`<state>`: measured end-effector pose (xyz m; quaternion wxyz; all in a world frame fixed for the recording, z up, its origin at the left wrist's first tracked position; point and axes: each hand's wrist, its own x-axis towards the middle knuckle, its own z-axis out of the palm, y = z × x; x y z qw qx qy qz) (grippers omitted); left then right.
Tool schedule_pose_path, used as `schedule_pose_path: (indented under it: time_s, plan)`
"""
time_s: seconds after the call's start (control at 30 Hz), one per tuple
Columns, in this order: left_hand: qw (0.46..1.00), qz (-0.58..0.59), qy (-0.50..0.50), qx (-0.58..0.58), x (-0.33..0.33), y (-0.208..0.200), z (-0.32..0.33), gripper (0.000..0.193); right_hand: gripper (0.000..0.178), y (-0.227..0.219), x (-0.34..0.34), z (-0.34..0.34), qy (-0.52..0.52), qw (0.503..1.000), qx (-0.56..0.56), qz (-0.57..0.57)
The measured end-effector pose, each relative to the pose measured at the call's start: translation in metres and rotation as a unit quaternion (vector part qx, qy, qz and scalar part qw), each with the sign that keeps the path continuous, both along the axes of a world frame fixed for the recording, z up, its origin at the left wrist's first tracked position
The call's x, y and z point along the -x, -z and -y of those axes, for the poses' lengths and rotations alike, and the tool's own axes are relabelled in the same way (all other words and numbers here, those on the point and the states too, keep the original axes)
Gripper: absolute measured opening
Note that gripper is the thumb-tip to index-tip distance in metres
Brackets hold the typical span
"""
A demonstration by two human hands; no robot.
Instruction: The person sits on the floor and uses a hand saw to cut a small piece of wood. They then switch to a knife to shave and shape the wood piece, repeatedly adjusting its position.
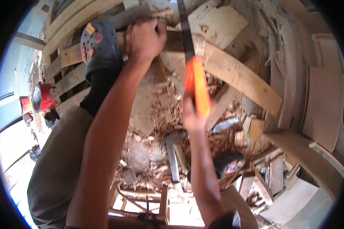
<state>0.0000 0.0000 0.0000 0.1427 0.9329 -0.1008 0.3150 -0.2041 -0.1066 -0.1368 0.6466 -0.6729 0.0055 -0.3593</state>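
My right hand (195, 116) is wrapped round the bright orange handle of a handsaw (198, 84). Its long dark blade (186, 36) points away from me and crosses a wooden board (244, 78); motion blurs the hand and handle. To the left of the blade, my left hand (147, 40) is closed over the same board, fingertips mostly hidden. Beside that hand my left foot, in a dark clog (99, 44) with small charms, rests on the board. Whether the teeth are in a cut cannot be made out.
Wood chips and scraps (156, 110) cover the ground. A dark-headed, hammer-like tool (172, 156) lies near my right forearm, close to my other clog (233, 164). A red can (44, 98) stands at left. Panels (325, 107) and offcuts (277, 173) crowd the right side.
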Motion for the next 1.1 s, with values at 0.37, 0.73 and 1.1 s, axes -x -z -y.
schedule_pose_path:
  time_s: [0.37,0.73,1.1]
  plan:
    - [0.991,-0.119,0.056,0.018,0.105,0.060,0.002,0.032,0.006,-0.031,0.138,0.002,0.001,0.971,0.036,-0.235]
    - [0.988,-0.148,0.052,0.003,0.105,0.069,0.002,0.032,0.008,-0.042,0.132,-0.011,0.049,0.970,0.139,-0.191]
    - [0.985,-0.169,0.023,0.021,0.119,0.044,0.008,0.025,0.007,-0.047,0.143,-0.003,-0.040,0.915,-0.223,-0.333]
